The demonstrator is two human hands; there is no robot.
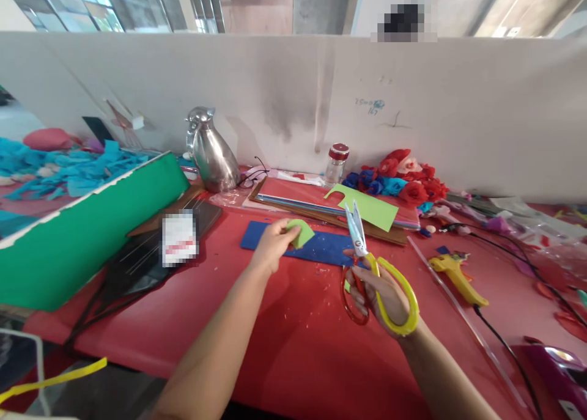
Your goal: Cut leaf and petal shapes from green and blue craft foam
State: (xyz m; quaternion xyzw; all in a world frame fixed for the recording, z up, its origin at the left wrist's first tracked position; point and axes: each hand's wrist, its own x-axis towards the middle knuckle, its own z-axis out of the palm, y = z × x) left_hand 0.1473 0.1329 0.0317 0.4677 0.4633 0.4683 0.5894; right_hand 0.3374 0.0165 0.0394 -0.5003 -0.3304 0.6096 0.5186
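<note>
My left hand (274, 244) pinches a small piece of light green paper (302, 233) above a blue strip (328, 245) lying on the red tabletop. In my right hand (387, 294) is a pair of scissors (360, 239) with one yellow and one red handle loop. Their blades point up and away from me, slightly parted, and do not touch the paper. A bit of green shows by my right fingers; what it is I cannot make out. Beyond the hands, a larger green sheet (373, 209) with a curved cut-out rests on a stack of coloured paper (298, 194).
A yellow glue gun (458, 278) with a cord and a clear rod (463, 319) lie at right. Fabric-like flowers (413, 181), a lidded jar (337, 163) and a metal jug (213, 154) stand along the white partition. A green box (92, 230) is at left.
</note>
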